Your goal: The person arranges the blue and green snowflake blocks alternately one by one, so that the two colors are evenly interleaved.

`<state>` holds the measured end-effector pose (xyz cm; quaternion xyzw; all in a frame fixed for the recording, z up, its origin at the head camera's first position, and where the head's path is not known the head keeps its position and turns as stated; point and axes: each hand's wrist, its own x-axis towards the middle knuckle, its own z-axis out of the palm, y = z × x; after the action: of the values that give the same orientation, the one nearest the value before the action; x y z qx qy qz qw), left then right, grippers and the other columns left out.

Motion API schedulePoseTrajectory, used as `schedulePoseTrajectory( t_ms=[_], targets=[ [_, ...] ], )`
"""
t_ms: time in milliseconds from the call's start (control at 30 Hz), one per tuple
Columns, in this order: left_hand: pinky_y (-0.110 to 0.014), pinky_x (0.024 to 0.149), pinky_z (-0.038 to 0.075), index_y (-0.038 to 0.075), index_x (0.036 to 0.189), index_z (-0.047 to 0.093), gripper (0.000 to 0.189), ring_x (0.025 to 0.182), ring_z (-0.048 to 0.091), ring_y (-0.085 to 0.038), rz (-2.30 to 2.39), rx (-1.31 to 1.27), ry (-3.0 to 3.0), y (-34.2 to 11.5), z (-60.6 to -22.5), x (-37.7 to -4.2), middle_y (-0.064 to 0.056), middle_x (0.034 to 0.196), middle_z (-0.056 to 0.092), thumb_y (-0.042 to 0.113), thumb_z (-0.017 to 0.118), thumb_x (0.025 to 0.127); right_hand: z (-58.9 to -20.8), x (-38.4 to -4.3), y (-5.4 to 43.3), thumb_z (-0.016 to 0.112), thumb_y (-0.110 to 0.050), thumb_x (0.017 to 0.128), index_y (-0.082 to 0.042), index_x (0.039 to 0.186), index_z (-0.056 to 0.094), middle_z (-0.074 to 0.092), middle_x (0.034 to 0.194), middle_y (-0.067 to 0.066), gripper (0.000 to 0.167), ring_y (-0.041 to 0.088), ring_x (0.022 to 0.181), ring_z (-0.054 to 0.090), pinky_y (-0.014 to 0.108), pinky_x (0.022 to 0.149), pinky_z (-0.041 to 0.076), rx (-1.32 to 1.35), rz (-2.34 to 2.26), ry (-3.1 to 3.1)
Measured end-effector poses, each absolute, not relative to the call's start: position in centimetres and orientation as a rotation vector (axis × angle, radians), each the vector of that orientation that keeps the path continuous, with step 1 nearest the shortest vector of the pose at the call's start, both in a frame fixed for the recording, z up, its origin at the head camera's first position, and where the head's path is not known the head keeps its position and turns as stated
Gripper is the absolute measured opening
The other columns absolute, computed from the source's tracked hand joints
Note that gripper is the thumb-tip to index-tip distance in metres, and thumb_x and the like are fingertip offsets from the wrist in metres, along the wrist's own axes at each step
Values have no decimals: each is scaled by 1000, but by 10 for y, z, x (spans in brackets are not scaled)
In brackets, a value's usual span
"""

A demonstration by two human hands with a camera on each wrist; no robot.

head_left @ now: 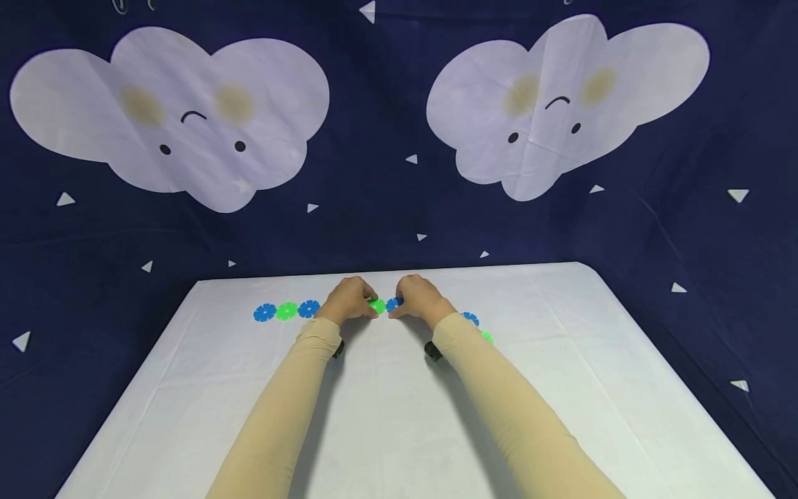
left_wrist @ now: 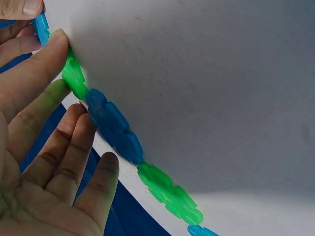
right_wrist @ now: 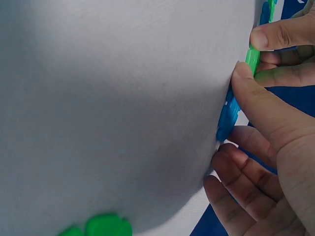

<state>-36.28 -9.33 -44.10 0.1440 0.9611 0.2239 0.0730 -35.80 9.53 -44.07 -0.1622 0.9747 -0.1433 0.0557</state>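
A row of notched plastic discs lies along the far part of the white table, alternating blue and green. My left hand [head_left: 350,299] pinches a green disc [head_left: 378,305] between thumb and fingers, its other fingers spread loosely beside the row. Just to the right, my right hand [head_left: 420,298] pinches a blue disc [right_wrist: 229,115] at its edge. These two discs meet edge to edge; whether they are interlocked cannot be told. Leftward the row runs on through a blue disc [left_wrist: 114,127], a green disc [left_wrist: 170,193] and others, partly hidden by my left hand in the head view.
Right of my right wrist lie a separate blue disc [head_left: 470,319] and a green disc [head_left: 488,337], partly covered by the sleeve. The white table [head_left: 386,416] ends at a dark blue curtain [head_left: 374,235] printed with clouds.
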Motion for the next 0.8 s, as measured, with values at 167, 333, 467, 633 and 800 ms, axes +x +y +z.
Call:
schedulePoseTrajectory(
  t_ms=[167,333,467,633,800],
  targets=[
    [-49,110,57,6,121,82,42,124,70,-31,660,441,2888,-93,-441,-362,-8,126,80,16,94,82,-442,-358,95,92,-34,86,-2,120,79,79,120,11,48,27,114,73,39,105,59,-482,-424,2961],
    [-49,112,56,6,121,82,42,126,69,-32,658,440,2884,-93,-441,-362,-8,128,79,17,94,83,-442,-358,94,92,-34,86,-2,120,79,79,120,10,48,27,113,73,39,104,59,-468,-427,2958],
    [-49,112,56,6,122,82,42,127,69,-32,647,444,2881,-93,-441,-362,-9,129,79,17,94,83,-441,-357,94,92,-34,86,-2,120,78,78,120,11,48,27,113,73,40,104,59,-464,-428,2956],
    [-49,112,56,6,121,82,42,126,70,-32,632,462,2882,-93,-440,-362,-10,128,79,18,94,83,-439,-356,94,93,-33,86,-2,120,78,78,120,11,49,27,113,72,39,104,60,-459,-432,2956],
    [-48,112,56,5,121,82,42,126,70,-32,642,473,2878,-93,-438,-362,-10,128,79,17,94,83,-439,-356,94,93,-33,86,-2,119,78,78,118,11,48,28,112,72,40,103,59,-456,-434,2961]
  ],
)
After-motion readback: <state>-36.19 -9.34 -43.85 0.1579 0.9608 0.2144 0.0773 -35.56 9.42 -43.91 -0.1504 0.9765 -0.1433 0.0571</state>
